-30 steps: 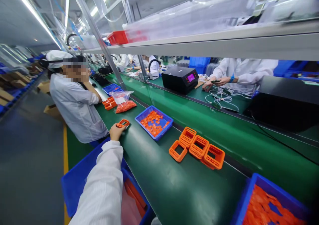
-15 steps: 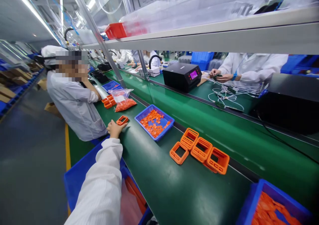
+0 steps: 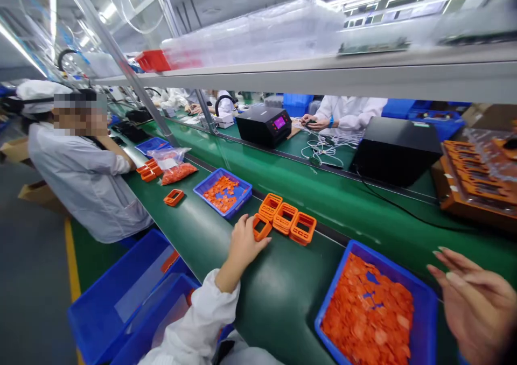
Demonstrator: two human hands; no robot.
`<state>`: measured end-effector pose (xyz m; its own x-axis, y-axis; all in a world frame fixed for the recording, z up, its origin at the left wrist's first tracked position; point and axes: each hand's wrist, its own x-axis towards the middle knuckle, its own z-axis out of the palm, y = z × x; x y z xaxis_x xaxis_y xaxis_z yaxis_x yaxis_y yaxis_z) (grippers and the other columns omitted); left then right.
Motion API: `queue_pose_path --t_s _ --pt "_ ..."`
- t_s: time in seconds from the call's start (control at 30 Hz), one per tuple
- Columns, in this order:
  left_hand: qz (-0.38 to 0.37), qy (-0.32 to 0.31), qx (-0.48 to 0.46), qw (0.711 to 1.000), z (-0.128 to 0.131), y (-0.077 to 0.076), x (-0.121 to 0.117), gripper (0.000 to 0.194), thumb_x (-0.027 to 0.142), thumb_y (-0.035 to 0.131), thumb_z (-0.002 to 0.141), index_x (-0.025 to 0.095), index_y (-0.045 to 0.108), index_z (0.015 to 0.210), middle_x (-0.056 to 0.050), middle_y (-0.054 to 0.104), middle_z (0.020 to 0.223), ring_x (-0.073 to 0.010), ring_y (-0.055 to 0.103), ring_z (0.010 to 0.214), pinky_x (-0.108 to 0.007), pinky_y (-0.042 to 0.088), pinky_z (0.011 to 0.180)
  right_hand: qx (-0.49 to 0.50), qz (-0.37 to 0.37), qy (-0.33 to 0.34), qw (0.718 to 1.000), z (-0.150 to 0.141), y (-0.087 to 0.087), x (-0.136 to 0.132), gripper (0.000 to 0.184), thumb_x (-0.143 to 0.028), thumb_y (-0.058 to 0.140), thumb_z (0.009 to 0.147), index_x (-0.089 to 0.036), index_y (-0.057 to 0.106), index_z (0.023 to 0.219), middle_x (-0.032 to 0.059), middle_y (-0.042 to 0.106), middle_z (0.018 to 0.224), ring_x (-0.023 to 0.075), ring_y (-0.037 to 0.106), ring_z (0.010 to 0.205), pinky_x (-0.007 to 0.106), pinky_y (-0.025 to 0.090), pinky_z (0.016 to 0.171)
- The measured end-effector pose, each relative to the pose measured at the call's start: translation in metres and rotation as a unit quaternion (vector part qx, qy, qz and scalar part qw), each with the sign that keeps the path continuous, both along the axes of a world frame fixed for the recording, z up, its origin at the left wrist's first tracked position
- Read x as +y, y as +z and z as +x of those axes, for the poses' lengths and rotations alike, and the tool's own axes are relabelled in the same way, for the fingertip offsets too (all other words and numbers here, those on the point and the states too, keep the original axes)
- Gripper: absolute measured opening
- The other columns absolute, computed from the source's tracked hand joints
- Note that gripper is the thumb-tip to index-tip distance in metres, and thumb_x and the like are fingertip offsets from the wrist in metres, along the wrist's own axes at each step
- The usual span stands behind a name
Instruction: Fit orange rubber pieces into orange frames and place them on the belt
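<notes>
My left hand (image 3: 243, 246) is over the green work surface, its thumb and fingers closed around the sides of a square orange plastic frame (image 3: 262, 227). Right beside it are stacks of similar orange frames (image 3: 286, 217), standing in a row. My right hand (image 3: 474, 295) is raised at the right edge, fingers stretched and apart, and nothing shows in it. Close to that hand is a blue tray (image 3: 425, 322) full of small flat orange pieces (image 3: 365, 311). A single orange frame (image 3: 174, 197) lies farther left on the bench.
Beyond my left hand stands a smaller blue tray (image 3: 246, 191) of orange pieces, with a bag of orange parts (image 3: 177, 173) behind. Blue bins (image 3: 117, 295) are below the bench edge. Overhead runs a shelf (image 3: 323, 79). A co-worker (image 3: 86, 176) sits at left.
My left hand has moved right, from the lone frame, which stays on the bench, to the frame beside the stacks. My right hand has come into view. The camera has turned right.
</notes>
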<state>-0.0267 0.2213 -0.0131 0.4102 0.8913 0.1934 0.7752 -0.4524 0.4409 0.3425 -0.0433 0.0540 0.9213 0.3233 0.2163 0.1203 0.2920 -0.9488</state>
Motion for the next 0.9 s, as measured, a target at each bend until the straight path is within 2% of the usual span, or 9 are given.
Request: queue_pose_path --t_s 0.1,0.2,0.37,0.5,0.7,0.8,0.9 --pt "-0.023 0.022 0.069 0.997 0.014 0.008 -0.002 0.061 0.042 0.081 0.088 0.017 0.059 0.139 -0.019 0.061 0.147 -0.0364 0.06 0.133 -0.047 0.049 0.11 -0.006 0.041 0.011 0.999 -0.002 0.006 -0.008 0.034 -0.02 0.091 0.049 -0.026 0.06 0.061 0.0068 0.073 0.103 0.0316 0.07 0.111 0.052 0.055 0.086" --pt "-0.025 0.034 0.084 0.996 0.015 0.013 0.001 0.042 0.037 0.076 0.093 0.018 0.064 0.127 -0.016 0.069 0.135 -0.0333 0.065 0.123 -0.04 0.05 0.101 -0.005 0.096 0.01 0.995 -0.006 0.02 -0.018 0.034 -0.013 0.088 0.047 -0.023 0.059 0.061 0.0055 0.072 0.098 0.0267 0.071 0.104 0.046 0.056 0.085" --pt "-0.039 0.043 0.096 0.994 0.015 0.014 0.007 0.031 0.038 0.078 0.09 0.017 0.067 0.11 -0.014 0.074 0.123 -0.0312 0.069 0.113 -0.035 0.049 0.089 0.015 0.15 0.036 0.988 -0.013 0.036 -0.023 0.035 -0.012 0.088 0.05 -0.019 0.057 0.062 0.0041 0.071 0.094 0.0218 0.07 0.098 0.036 0.059 0.079" --pt "-0.043 0.051 0.09 0.994 0.016 0.018 0.008 0.025 0.034 0.079 0.087 0.018 0.067 0.102 -0.011 0.075 0.114 -0.0294 0.071 0.109 -0.033 0.049 0.085 0.04 0.153 0.043 0.986 -0.02 0.039 -0.019 0.037 -0.02 0.095 0.063 -0.02 0.062 0.08 0.004 0.07 0.097 0.0192 0.068 0.099 0.03 0.058 0.078" --pt "-0.017 0.068 0.057 0.996 0.007 0.04 -0.009 0.021 0.027 0.078 0.084 0.018 0.067 0.1 -0.012 0.075 0.11 -0.033 0.071 0.109 -0.038 0.051 0.092 0.013 0.124 0.084 0.989 -0.027 0.028 -0.018 0.034 -0.032 0.094 0.077 -0.02 0.064 0.085 0.0045 0.068 0.102 0.018 0.067 0.101 0.027 0.061 0.085" --pt "-0.002 0.07 0.027 0.997 0.004 0.059 -0.028 0.021 0.024 0.077 0.083 0.018 0.066 0.1 -0.014 0.075 0.111 -0.0337 0.071 0.109 -0.042 0.053 0.094 -0.005 0.047 0.134 0.99 -0.027 0.017 -0.019 0.034 -0.043 0.092 0.082 -0.021 0.065 0.085 0.005 0.071 0.103 0.0198 0.07 0.104 0.024 0.063 0.088" --pt "0.01 0.045 -0.019 0.999 0.013 0.079 -0.055 0.024 0.027 0.082 0.08 0.02 0.066 0.097 -0.011 0.076 0.117 -0.0293 0.071 0.111 -0.04 0.054 0.099 -0.058 -0.032 0.197 0.978 -0.028 0.007 -0.014 0.036 -0.052 0.087 0.085 -0.022 0.067 0.082 0.0065 0.072 0.097 0.0247 0.074 0.105 0.026 0.065 0.088"
